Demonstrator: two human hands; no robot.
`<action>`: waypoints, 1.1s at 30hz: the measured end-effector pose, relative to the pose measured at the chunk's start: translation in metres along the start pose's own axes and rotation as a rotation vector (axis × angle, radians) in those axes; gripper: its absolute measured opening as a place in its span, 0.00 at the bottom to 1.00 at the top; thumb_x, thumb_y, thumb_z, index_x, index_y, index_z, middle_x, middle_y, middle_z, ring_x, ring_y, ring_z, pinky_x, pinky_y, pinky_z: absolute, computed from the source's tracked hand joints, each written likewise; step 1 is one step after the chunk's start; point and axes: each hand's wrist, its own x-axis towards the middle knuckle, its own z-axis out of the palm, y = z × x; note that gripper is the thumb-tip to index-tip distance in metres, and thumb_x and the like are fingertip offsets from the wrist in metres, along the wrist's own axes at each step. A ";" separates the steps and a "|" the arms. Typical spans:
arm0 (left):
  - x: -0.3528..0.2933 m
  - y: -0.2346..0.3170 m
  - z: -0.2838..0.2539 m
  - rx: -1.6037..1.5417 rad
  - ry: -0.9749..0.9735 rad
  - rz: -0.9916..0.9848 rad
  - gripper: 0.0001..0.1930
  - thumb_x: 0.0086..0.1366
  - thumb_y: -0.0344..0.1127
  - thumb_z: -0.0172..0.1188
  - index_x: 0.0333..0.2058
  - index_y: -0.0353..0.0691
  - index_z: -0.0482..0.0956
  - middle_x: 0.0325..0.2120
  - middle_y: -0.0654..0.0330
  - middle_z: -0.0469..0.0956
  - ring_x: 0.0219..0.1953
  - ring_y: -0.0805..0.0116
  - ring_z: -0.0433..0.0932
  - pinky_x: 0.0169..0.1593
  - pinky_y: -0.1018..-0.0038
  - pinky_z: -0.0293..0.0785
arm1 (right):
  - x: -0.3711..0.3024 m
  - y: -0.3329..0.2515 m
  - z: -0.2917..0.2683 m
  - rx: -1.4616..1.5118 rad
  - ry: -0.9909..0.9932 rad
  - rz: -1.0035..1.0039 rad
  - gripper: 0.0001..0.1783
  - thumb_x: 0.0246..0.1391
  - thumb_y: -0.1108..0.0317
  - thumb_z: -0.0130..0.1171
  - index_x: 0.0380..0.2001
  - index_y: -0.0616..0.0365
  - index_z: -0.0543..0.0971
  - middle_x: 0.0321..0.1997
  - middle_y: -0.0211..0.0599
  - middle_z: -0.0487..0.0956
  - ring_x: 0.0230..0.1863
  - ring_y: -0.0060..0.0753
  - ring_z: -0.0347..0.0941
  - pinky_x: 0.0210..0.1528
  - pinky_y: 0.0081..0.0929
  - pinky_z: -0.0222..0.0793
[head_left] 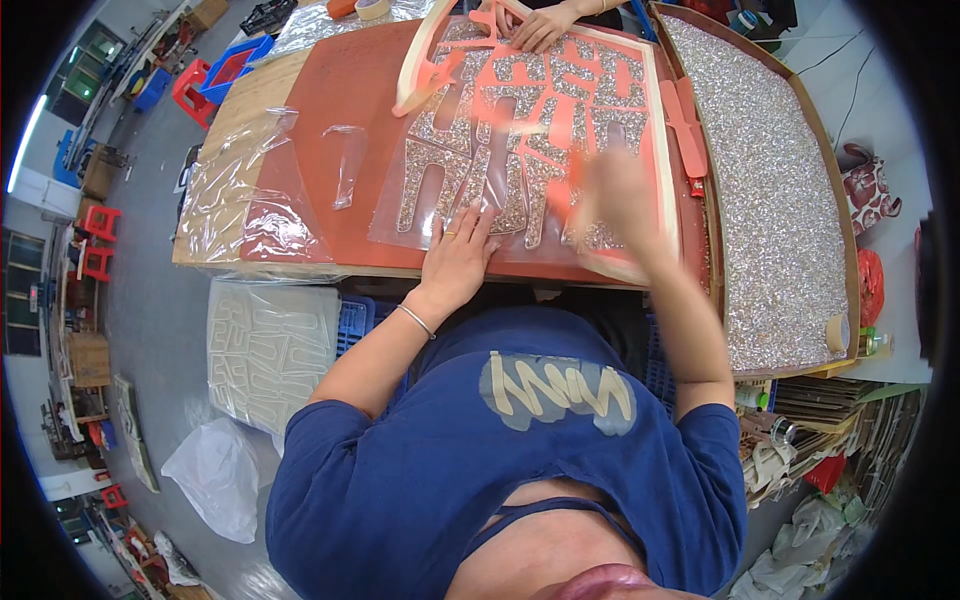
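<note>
Worktop (300,80): red-topped, workshop floor and stools behind; a tray of glitter (775,190) at its right.
Stencil sheet (540,130): glittered letter shapes under clear film, long axis running left to right, near edge toward the person.
Left hand (455,262): fingers spread flat, pressing the film's near edge.
Right hand (618,205): blurred over the sheet's right side; whether it grips anything I cannot tell.
Another person's hand (543,25): at the far edge.
Risk: film may crease or shift if the flat hand lifts.

Right hand (612,200) motion-blurred, grip unclear
</note>
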 end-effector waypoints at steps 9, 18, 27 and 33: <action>0.016 -0.004 -0.023 -0.097 -0.046 0.439 0.18 0.58 0.28 0.49 0.49 0.39 0.72 0.50 0.50 0.69 0.55 0.55 0.66 0.57 0.59 0.63 | 0.018 0.101 -0.057 0.248 0.291 0.280 0.10 0.59 0.63 0.50 0.31 0.61 0.71 0.28 0.37 0.73 0.30 0.34 0.71 0.34 0.34 0.67; 0.047 0.064 -0.016 -0.484 -0.212 0.379 0.18 0.63 0.43 0.51 0.44 0.33 0.71 0.38 0.46 0.73 0.41 0.45 0.73 0.43 0.58 0.70 | -0.126 -0.002 0.002 -0.148 -0.298 -0.176 0.38 0.47 0.55 0.62 0.54 0.70 0.63 0.54 0.58 0.69 0.57 0.57 0.64 0.61 0.48 0.55; 0.032 0.097 0.025 -0.502 -0.144 0.333 0.26 0.62 0.45 0.55 0.53 0.32 0.64 0.49 0.40 0.67 0.52 0.41 0.65 0.56 0.57 0.62 | -0.072 0.055 -0.080 -0.345 -1.074 0.274 0.21 0.46 0.65 0.59 0.47 0.54 0.74 0.41 0.47 0.78 0.45 0.43 0.76 0.48 0.39 0.69; 0.032 0.107 0.025 -0.198 -0.076 0.412 0.36 0.58 0.59 0.54 0.53 0.31 0.66 0.54 0.39 0.63 0.56 0.42 0.62 0.60 0.56 0.57 | 0.137 0.105 -0.220 -0.810 0.142 0.111 0.13 0.42 0.56 0.62 0.22 0.55 0.79 0.23 0.45 0.79 0.29 0.48 0.78 0.32 0.40 0.74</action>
